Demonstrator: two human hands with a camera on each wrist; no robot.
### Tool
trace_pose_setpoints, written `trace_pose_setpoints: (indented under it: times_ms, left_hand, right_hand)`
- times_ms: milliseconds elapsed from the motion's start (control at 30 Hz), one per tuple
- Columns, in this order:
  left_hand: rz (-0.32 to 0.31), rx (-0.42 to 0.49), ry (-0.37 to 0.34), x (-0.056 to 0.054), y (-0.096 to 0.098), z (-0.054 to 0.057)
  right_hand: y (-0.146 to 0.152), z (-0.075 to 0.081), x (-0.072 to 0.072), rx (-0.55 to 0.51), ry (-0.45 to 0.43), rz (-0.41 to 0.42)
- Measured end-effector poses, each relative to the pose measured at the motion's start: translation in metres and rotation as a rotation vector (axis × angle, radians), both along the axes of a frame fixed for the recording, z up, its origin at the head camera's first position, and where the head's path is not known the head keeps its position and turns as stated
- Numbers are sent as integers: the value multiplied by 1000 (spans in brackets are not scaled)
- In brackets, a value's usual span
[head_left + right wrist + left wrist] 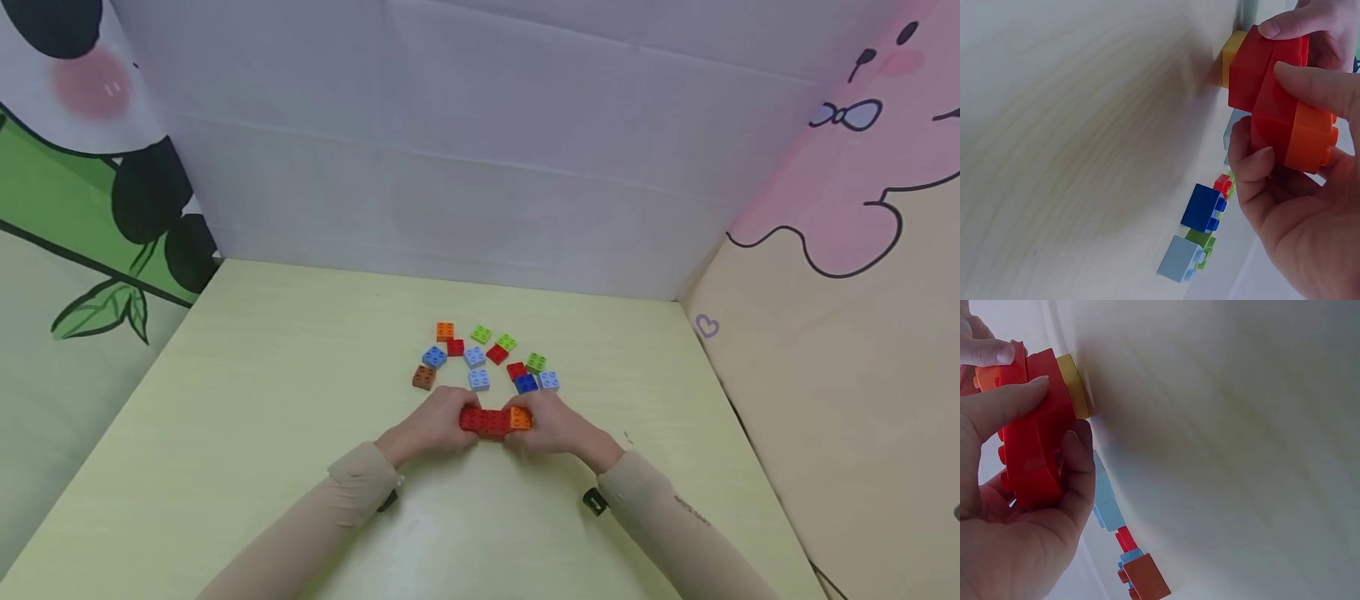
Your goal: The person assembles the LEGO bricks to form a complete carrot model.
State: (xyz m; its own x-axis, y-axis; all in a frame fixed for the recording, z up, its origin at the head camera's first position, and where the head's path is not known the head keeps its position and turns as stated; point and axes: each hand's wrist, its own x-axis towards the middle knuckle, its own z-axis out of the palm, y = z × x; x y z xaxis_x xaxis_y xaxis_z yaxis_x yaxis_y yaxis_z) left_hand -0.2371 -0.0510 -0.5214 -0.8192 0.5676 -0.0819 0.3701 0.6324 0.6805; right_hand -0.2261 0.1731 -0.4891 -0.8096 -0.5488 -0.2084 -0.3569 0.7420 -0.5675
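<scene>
My left hand (438,422) and right hand (555,422) meet at a small assembly of toy building bricks, gripping it from opposite ends. Red bricks (483,422) make up most of it. An orange brick (521,418) sits on top at the right end, and a yellow brick (1073,386) is at the underside, close over the table. In the left wrist view, the left thumb lies along a red brick's side with fingers curled around the other side. The right thumb presses a red brick (1270,131) below the orange one, fingers curled opposite.
Beyond my hands lie several loose bricks: a brown brick (423,377), a dark blue brick (526,383), light blue bricks (478,380), green bricks (536,362), red ones and another orange brick (445,332). A pale wall (450,183) closes off the back of the table (262,400).
</scene>
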Motion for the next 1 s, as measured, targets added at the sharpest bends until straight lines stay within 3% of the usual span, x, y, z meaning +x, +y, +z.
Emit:
trace_pose_setpoints:
  times_ms: [633,1000]
  left_hand:
    - [19,-18,-3,1,2,-1]
    - [35,30,-16,3,4,0]
  right_hand:
    - [-2,-1,-6,24,-53,-3]
    - [-1,-1,-6,22,-68,-18]
